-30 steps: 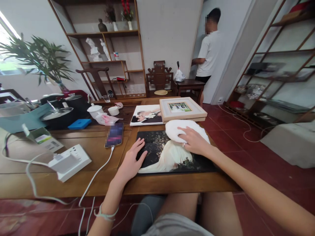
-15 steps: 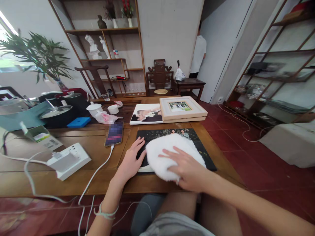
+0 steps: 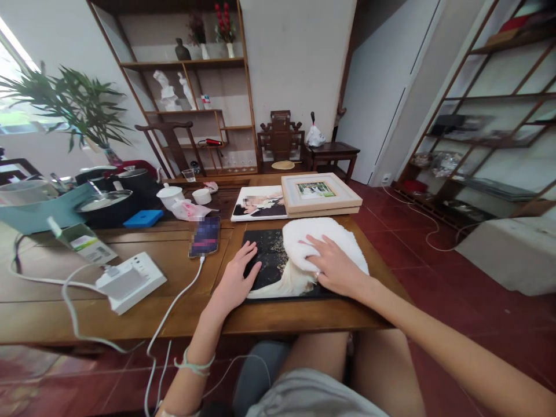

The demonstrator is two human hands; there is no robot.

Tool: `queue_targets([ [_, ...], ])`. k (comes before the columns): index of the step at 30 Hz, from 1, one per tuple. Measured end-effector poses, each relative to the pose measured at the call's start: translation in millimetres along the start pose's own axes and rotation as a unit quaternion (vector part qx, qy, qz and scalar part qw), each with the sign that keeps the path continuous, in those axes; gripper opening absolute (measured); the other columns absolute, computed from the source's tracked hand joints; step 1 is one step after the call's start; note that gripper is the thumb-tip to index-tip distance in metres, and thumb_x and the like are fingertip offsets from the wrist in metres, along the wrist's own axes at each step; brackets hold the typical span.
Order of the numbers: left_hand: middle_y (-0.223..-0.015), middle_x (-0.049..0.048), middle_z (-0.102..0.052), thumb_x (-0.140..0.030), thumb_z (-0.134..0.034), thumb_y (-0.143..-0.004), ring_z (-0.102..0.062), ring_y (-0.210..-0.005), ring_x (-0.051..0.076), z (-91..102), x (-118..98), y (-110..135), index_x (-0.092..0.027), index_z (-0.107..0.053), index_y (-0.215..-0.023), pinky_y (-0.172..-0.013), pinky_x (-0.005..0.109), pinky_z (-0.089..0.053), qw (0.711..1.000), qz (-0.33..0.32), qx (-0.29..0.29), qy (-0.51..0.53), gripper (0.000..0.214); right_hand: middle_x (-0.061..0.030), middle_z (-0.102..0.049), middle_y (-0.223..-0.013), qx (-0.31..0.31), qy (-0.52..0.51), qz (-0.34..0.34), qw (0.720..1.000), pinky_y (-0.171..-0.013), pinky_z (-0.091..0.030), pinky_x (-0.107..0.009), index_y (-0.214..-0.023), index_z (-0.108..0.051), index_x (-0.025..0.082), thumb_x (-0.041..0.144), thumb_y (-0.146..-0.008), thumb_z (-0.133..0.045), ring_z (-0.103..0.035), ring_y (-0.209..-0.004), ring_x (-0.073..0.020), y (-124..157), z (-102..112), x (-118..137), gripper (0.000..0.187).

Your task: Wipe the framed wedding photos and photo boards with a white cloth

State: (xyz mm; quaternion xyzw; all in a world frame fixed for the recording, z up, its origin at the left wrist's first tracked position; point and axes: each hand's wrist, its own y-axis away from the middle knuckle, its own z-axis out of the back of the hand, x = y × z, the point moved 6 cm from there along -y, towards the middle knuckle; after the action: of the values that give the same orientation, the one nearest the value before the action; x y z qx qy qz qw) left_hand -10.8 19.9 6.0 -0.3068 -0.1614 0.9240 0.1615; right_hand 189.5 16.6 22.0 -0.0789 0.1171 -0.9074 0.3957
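A dark photo print (image 3: pixel 271 263) with a white dress in it lies flat near the front edge of the wooden table (image 3: pixel 143 272). My left hand (image 3: pixel 237 281) rests flat on its left edge, fingers spread. My right hand (image 3: pixel 334 267) presses a white cloth (image 3: pixel 319 240) onto the print's far right part, fingers laid over the cloth. Beyond the print lie a second photo print (image 3: pixel 259 203) and a pale wooden picture frame (image 3: pixel 320 193).
A phone (image 3: pixel 204 236) on a white cable lies left of the print. Further left sit a white power strip (image 3: pixel 130 281), a small box (image 3: pixel 84 243), pots (image 3: pixel 110 200), a blue pad (image 3: pixel 142 218) and cups. Shelves line the back wall and the right side. Red tile floor lies to the right.
My right hand has swept the cloth from the print's near middle back up to its far right part. The person at the doorway has gone out of view. My left hand stayed put.
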Motion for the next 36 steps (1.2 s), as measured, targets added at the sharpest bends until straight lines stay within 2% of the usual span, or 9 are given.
queue_targets([
  [4, -0.130, 0.0146, -0.051, -0.034, -0.045, -0.085, -0.038, -0.128, 0.024, 0.6, -2, 0, -0.010, -0.057, -0.116, -0.106, 0.042, -0.031, 1.000, -0.003, 0.001, 0.002, 0.041, -0.0105, -0.037, -0.140, 0.029, -0.039, 0.061, 0.997, -0.106, -0.013, -0.054, -0.095, -0.065, 0.016, 0.009, -0.064, -0.051, -0.021, -0.133, -0.0297, 32, 7, 42, 0.035],
  [7, -0.130, 0.0142, -0.051, -0.033, -0.045, -0.084, -0.039, -0.127, 0.024, 1.0, -2, 0, -0.010, -0.057, -0.116, -0.106, 0.042, -0.031, 1.000, -0.003, 0.000, -0.003, 0.041, -0.0074, -0.038, -0.140, 0.053, -0.052, 0.099, 0.992, -0.108, -0.015, -0.050, -0.090, -0.065, 0.019, 0.010, -0.064, -0.052, -0.023, -0.133, -0.0266, 49, 13, 49, 0.031],
  [11, -0.129, 0.0142, -0.052, -0.033, -0.045, -0.084, -0.040, -0.127, 0.024, 1.4, -3, 0, -0.010, -0.056, -0.116, -0.105, 0.043, -0.032, 1.000, -0.011, -0.005, -0.010, 0.041, -0.0129, -0.046, -0.133, 0.028, -0.010, 0.018, 0.999, -0.102, -0.029, -0.045, -0.098, -0.063, 0.017, 0.015, -0.075, -0.049, -0.042, -0.121, -0.0265, 45, 18, -2, 0.027],
  [15, -0.129, 0.0146, -0.052, -0.034, -0.045, -0.084, -0.041, -0.126, 0.024, 1.6, -3, 1, -0.008, -0.057, -0.116, -0.105, 0.042, -0.033, 1.000, -0.010, -0.005, -0.015, 0.042, -0.0156, -0.061, -0.110, -0.001, 0.029, -0.068, 0.997, -0.087, -0.041, -0.043, -0.103, -0.061, 0.014, 0.025, -0.086, -0.041, -0.052, -0.105, -0.0298, 16, 12, -66, 0.029],
  [19, -0.129, 0.0158, -0.052, -0.034, -0.045, -0.084, -0.040, -0.126, 0.023, 2.6, -2, 1, -0.005, -0.056, -0.116, -0.106, 0.040, -0.032, 1.000, -0.004, -0.006, -0.011, 0.044, -0.0145, -0.063, -0.104, -0.016, 0.038, -0.080, 0.996, -0.084, -0.041, -0.042, -0.103, -0.061, 0.014, 0.020, -0.084, -0.042, -0.054, -0.100, -0.0298, -15, 3, -85, 0.027],
  [23, -0.129, 0.0146, -0.052, -0.033, -0.044, -0.085, -0.040, -0.127, 0.023, 2.4, -2, 1, -0.007, -0.056, -0.117, -0.106, 0.040, -0.032, 1.000, -0.001, -0.002, -0.010, 0.043, -0.0160, -0.052, -0.126, -0.022, 0.037, -0.060, 0.997, -0.097, -0.031, -0.046, -0.105, -0.061, 0.013, 0.012, -0.077, -0.045, -0.043, -0.118, -0.0298, -15, 0, -67, 0.031],
  [26, -0.129, 0.0143, -0.052, -0.033, -0.044, -0.085, -0.040, -0.127, 0.022, 1.5, -1, 0, -0.007, -0.056, -0.117, -0.106, 0.040, -0.031, 1.000, 0.000, -0.004, -0.012, 0.043, -0.0167, -0.045, -0.133, -0.012, 0.028, -0.038, 0.999, -0.103, -0.025, -0.046, -0.097, -0.063, 0.013, 0.011, -0.072, -0.048, -0.038, -0.124, -0.0280, 10, 3, -40, 0.029],
  [32, -0.131, 0.0135, -0.051, -0.034, -0.043, -0.085, -0.039, -0.127, 0.023, -2.0, 2, -1, -0.009, -0.056, -0.117, -0.106, 0.041, -0.031, 1.000, -0.004, 0.000, -0.017, 0.043, -0.0076, -0.038, -0.140, 0.009, -0.032, 0.051, 0.998, -0.107, -0.015, -0.053, -0.081, -0.064, 0.018, 0.006, -0.059, -0.047, -0.023, -0.133, -0.0263, 65, 16, 28, 0.030],
  [36, -0.130, 0.0138, -0.051, -0.035, -0.042, -0.086, -0.039, -0.127, 0.023, -1.7, 1, 0, -0.008, -0.055, -0.118, -0.106, 0.042, -0.031, 1.000, -0.005, -0.003, -0.016, 0.044, -0.0080, -0.039, -0.140, 0.025, -0.043, 0.074, 0.996, -0.107, -0.018, -0.051, -0.080, -0.063, 0.018, 0.005, -0.059, -0.047, -0.025, -0.132, -0.0253, 69, 19, 34, 0.029],
])
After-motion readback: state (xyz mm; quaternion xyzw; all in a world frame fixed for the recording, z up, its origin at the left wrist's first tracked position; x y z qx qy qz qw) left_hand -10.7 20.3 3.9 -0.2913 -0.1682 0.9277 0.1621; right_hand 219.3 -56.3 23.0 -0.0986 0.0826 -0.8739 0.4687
